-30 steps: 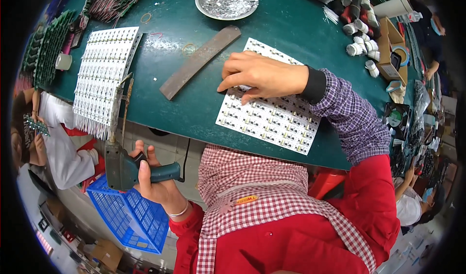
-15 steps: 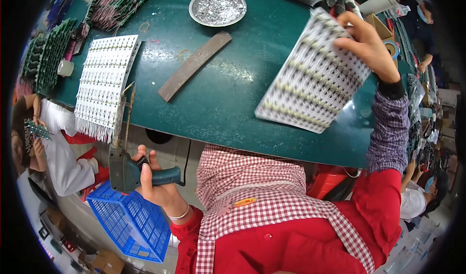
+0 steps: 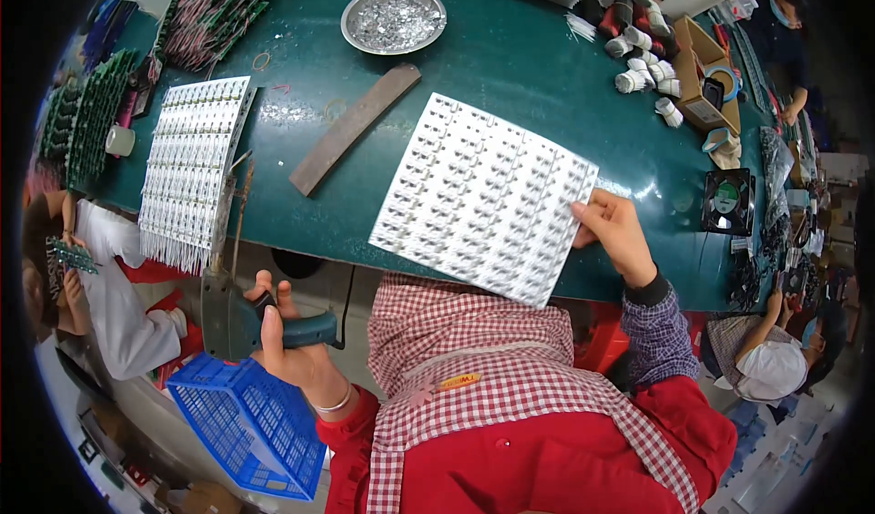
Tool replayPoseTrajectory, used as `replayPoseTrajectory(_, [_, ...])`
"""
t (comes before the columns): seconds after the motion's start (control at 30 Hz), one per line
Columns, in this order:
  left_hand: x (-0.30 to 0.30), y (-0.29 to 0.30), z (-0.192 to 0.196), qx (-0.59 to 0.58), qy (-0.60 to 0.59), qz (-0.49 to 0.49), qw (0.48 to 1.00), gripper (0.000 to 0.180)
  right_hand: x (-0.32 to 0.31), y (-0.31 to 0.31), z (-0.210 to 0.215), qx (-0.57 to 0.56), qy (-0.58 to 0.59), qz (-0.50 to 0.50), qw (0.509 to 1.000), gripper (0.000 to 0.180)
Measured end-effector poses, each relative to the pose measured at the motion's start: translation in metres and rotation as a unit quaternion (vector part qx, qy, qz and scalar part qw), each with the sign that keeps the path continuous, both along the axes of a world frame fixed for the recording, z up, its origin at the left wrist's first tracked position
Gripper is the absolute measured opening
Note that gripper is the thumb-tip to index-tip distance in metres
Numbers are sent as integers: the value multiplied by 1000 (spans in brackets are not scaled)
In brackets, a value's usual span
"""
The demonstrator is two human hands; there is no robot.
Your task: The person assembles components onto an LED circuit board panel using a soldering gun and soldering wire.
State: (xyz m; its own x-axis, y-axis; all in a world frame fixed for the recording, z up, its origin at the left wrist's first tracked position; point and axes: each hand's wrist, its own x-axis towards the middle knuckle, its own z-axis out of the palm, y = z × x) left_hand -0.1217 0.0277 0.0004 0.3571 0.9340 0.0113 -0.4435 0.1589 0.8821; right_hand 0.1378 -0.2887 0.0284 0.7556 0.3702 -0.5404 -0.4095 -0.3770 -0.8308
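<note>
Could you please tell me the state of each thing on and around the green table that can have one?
White rectangular panel of small circuit boards: lifted and tilted, gripped at its edge by the right hand.
Teal-handled soldering gun: gripped by the left hand, tip pointing up.
Second white panel: lying flat on the table.
Round metal dish: holding silvery scraps.
Blue plastic basket: looks empty.

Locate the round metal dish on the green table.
In the head view, the round metal dish sits at the table's far edge, left of centre, just beyond the long brown bar.
</note>
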Motion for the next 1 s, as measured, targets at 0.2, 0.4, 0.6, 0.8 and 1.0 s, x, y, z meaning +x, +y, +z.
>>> replayPoseTrajectory(0.2, [-5,-1,-6,-8,8,26,1000,32,9,0,12,-192,-22,174,966,39])
replayPoseTrajectory(0.4, [-12,3,-9,-22,29,41,998,32,30,79,19,-9,-421,270,866,10])
replayPoseTrajectory(0.6, [-2,4,1,10,6,35,999,34,51,227,-18,132,-556,406,714,44])
replayPoseTrajectory(0.8, [-16,8,0,25,-1,44,999,29,59,272,-36,95,-578,537,608,52])
replayPoseTrajectory(1.0, [-18,11,-7,-26,18,86,996,28,61,264,-25,140,-577,556,582,57])
